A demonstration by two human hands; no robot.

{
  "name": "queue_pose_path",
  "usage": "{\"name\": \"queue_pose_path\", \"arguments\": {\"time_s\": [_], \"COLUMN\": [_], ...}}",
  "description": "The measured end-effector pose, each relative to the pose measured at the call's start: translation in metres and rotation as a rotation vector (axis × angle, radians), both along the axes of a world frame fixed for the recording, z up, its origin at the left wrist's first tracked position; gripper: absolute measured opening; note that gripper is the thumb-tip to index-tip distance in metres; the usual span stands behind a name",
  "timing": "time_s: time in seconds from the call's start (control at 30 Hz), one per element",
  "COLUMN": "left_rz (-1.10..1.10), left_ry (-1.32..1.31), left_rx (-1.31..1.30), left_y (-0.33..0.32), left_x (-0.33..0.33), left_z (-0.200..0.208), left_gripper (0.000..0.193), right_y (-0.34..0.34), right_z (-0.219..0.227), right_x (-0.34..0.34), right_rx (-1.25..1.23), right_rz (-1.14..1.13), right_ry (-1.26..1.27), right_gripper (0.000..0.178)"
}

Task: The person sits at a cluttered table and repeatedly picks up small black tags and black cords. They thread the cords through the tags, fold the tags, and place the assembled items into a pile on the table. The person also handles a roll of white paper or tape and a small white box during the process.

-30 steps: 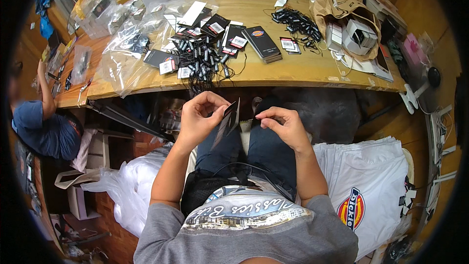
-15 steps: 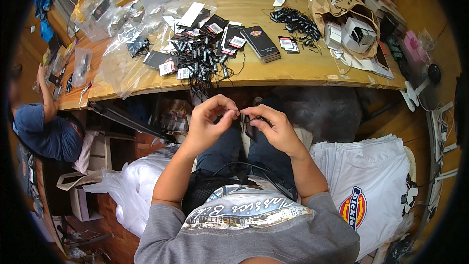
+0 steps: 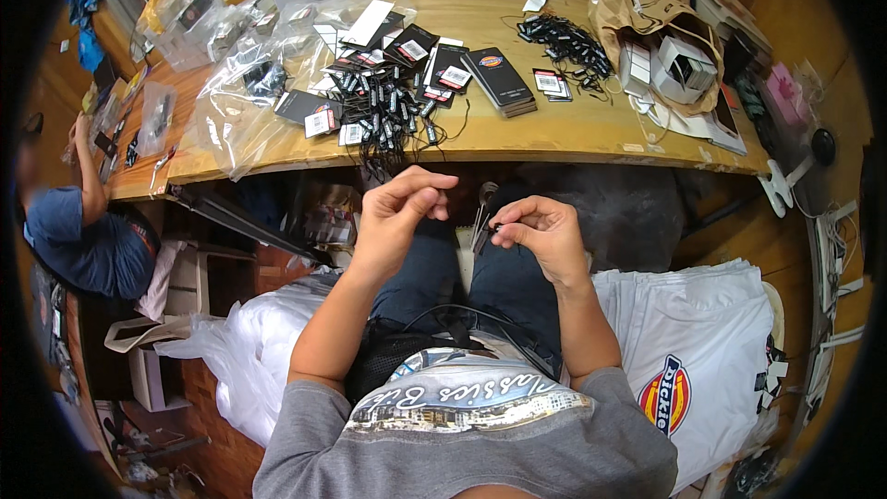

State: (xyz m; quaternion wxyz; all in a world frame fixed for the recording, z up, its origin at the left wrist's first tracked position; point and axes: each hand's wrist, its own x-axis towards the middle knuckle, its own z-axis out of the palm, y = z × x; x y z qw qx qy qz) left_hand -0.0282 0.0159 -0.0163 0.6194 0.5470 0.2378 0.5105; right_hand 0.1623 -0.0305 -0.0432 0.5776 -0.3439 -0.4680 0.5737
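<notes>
Over my lap, above the dark trousers, both hands are raised and apart. My left hand is closed in a loose pinch, thumb against the bent fingers; anything in it is too small to make out. My right hand pinches a small black piece, its kind unclear. A thin, narrow object shows edge-on just left of those fingertips; whether it is held, I cannot tell. On the table ahead lie a heap of black tag strings, black hang tags with white labels, and a neat stack of black tags.
A second bunch of black strings lies right of the stack, near a brown paper bag holding white boxes. White folded garments sit at my right, plastic wrapping at my left. Another person sits at far left.
My hands were fingertip to fingertip, with a dark flat thing under the right one. Now they have drawn apart, the right hand moving right and slightly down.
</notes>
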Motion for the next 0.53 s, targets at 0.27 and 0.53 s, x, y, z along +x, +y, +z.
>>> {"name": "queue_pose_path", "arguments": {"time_s": [0.27, 0.53], "left_rz": [-0.021, -0.090], "left_ry": [0.179, 0.221], "left_rx": [0.064, -0.012], "left_y": [-0.016, -0.018], "left_x": [0.016, 0.018], "left_z": [0.006, 0.010], "left_gripper": [0.010, 0.010], "right_y": [-0.003, -0.005], "right_z": [0.008, 0.012], "right_x": [-0.004, -0.008], "right_rx": [-0.005, 0.164], "right_rz": [-0.005, -0.109], "right_ry": [0.163, 0.071], "right_gripper": [0.012, 0.013]}}
